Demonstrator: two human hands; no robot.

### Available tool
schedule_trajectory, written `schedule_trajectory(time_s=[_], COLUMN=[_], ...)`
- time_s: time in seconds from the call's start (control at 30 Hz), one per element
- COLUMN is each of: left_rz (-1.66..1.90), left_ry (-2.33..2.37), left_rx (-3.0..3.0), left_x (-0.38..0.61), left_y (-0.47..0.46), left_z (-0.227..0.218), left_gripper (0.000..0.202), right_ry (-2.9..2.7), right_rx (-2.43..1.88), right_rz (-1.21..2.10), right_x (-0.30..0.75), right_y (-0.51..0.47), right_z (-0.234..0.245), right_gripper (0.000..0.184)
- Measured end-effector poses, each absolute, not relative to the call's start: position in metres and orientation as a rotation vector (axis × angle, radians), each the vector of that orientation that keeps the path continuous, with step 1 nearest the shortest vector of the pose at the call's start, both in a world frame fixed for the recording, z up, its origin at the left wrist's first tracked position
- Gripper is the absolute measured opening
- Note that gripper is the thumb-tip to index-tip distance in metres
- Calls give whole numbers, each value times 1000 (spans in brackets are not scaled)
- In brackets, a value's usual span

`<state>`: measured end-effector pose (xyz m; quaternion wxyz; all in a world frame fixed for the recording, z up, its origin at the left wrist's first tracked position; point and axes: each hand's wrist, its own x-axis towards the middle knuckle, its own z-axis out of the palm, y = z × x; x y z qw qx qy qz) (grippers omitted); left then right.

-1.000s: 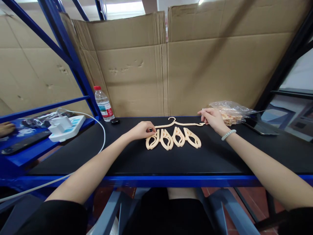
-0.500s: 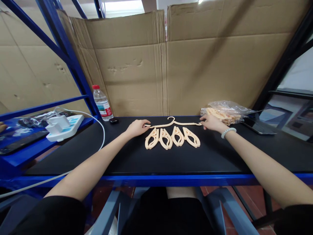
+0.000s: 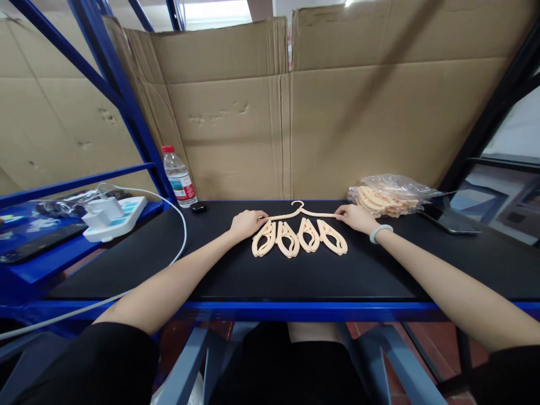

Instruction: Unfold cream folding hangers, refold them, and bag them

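Observation:
A thin cream plastic hanger [image 3: 301,212] lies flat on the black shelf top [image 3: 295,275], its hook pointing away from me. Several cream loop-shaped clips [image 3: 299,237] lie in a row just below its bar. My left hand [image 3: 247,223] rests at the bar's left end with fingers curled onto it, beside the leftmost clip. My right hand [image 3: 356,217], with a pale bead bracelet at the wrist, pinches the bar's right end.
A clear plastic bag of more cream parts [image 3: 390,197] sits at the right, a dark tablet [image 3: 449,220] beyond it. A water bottle [image 3: 179,179] and small black object [image 3: 198,207] stand back left. A white power strip [image 3: 113,216] with cable lies left. Cardboard [image 3: 295,112] walls the back.
My right hand came away from the bag and slid inward along the hanger's right end. My left hand shifted from the leftmost clip up to the bar's left end.

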<state>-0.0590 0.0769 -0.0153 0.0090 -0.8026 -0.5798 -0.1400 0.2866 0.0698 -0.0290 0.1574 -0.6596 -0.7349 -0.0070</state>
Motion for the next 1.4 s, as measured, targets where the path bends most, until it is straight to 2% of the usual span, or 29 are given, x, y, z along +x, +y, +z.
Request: schedule_trajectory(time_s=[0.47, 0.57, 0.7, 0.93, 1.27, 1.4], left_rz=[-580, -846, -1479, -2121, -2457, -2474], left_ry=[-1774, -1760, -1738, -1643, -1450, -1419], left_rx=[-2383, -2390, -2476, -2587, -2567, -2576], left_x=[-61, -66, -63, -47, -50, -48], left_y=[73, 72, 65, 55, 54, 52], left_z=[-6, -2, 0, -8, -4, -2], left_gripper=[25, 22, 18, 30, 33, 34], right_ry=[-2091, -2007, -1932, -1925, -1881, -1867], right_rx=[-1784, -1747, -1689, -1576, -1579, -1434], right_rz=[-159, -268, -418, -704, -723, -546], right_x=[275, 272, 271, 268, 270, 268], right_y=[59, 52, 44, 39, 37, 39], right_z=[-20, -11, -3, -7, -5, -7], right_gripper=[24, 26, 27, 30, 25, 23])
